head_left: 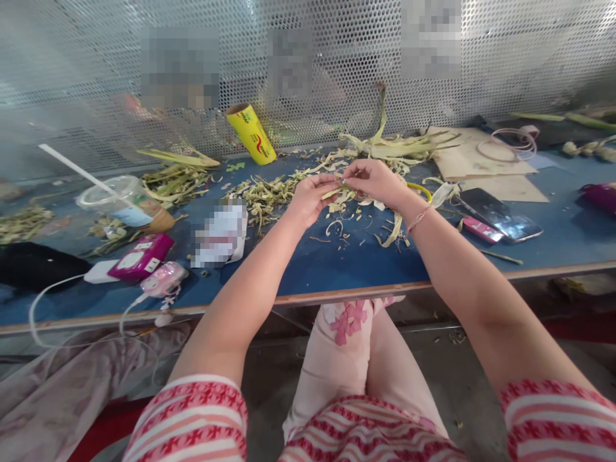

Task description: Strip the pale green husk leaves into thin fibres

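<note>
Both hands meet above the blue table (308,266), near its middle. My left hand (312,197) is pinched round a small pale green plant piece (332,192). My right hand (373,183) touches the other end of that piece with thumb and forefinger pressed together; the fingertips nearly meet my left ones. Behind and left of the hands lies a heap of pale green peeled scraps (264,194). Long dry leafy stalks (399,147) lie beyond my right hand. Thin curled shavings (344,231) are scattered just below the hands.
A yellow tube (251,135) leans by the perforated metal wall (337,58). On the left are a plastic cup with a straw (125,202), a purple box (141,256) and white cables. A phone (500,215) and brown paper (476,154) lie right. Another person's leg (86,378) shows lower left.
</note>
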A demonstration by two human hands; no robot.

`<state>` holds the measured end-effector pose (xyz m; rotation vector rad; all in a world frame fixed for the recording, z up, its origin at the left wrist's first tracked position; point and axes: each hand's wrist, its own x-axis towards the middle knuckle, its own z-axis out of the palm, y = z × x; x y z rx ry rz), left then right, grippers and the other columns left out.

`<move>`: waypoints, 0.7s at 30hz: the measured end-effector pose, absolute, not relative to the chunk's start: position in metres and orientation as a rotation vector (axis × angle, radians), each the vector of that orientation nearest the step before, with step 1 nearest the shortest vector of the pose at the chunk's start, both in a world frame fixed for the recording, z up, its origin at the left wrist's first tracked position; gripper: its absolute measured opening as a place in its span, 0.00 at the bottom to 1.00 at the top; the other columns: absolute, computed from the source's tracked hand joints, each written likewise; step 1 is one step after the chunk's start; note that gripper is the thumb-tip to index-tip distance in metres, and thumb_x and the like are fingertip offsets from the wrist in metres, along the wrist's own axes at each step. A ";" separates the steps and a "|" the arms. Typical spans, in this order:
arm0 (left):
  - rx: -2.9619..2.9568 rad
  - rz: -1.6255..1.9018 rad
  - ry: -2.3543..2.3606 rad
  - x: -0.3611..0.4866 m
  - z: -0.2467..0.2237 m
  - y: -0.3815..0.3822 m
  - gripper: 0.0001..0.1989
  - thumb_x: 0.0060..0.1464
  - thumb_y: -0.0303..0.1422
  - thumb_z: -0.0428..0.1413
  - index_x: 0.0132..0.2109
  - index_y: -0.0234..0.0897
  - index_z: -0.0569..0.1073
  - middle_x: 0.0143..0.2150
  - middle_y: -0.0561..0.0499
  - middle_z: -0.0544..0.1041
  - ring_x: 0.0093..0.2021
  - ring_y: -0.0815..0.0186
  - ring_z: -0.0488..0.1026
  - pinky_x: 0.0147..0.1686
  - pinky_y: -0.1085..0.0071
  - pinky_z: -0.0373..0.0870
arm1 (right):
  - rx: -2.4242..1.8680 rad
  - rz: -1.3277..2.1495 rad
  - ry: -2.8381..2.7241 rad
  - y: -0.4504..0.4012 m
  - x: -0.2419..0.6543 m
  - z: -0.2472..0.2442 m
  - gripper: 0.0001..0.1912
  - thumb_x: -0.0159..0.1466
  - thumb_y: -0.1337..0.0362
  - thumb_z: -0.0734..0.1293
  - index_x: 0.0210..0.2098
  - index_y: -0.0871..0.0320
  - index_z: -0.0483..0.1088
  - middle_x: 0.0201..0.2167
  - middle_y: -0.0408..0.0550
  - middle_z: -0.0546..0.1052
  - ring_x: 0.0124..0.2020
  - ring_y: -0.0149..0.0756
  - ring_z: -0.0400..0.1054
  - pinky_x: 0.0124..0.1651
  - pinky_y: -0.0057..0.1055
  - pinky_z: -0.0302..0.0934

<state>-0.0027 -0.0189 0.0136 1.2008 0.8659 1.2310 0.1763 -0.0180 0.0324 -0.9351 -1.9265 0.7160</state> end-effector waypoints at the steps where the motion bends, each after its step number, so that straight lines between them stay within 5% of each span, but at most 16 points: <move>1: 1.217 1.238 0.871 -0.003 0.013 -0.019 0.07 0.46 0.26 0.65 0.33 0.36 0.76 0.30 0.55 0.78 0.31 0.74 0.76 0.41 0.70 0.75 | -0.949 0.660 -1.945 -0.017 0.175 0.031 0.05 0.61 0.63 0.68 0.34 0.59 0.72 0.29 0.45 0.73 0.30 0.30 0.65 0.36 0.31 0.63; 7: 1.294 1.273 0.886 -0.002 0.013 -0.022 0.09 0.42 0.24 0.65 0.33 0.35 0.75 0.29 0.54 0.78 0.31 0.73 0.76 0.41 0.72 0.74 | -1.013 0.502 -1.995 -0.016 0.173 0.029 0.03 0.58 0.67 0.67 0.31 0.60 0.73 0.29 0.46 0.75 0.33 0.32 0.67 0.41 0.33 0.63; 21: 1.652 1.357 0.967 -0.001 0.012 -0.026 0.07 0.41 0.26 0.66 0.30 0.36 0.76 0.30 0.52 0.80 0.33 0.69 0.77 0.44 0.68 0.73 | -1.104 0.561 -2.028 -0.011 0.178 0.028 0.09 0.57 0.61 0.70 0.30 0.62 0.79 0.22 0.45 0.74 0.26 0.31 0.66 0.35 0.32 0.60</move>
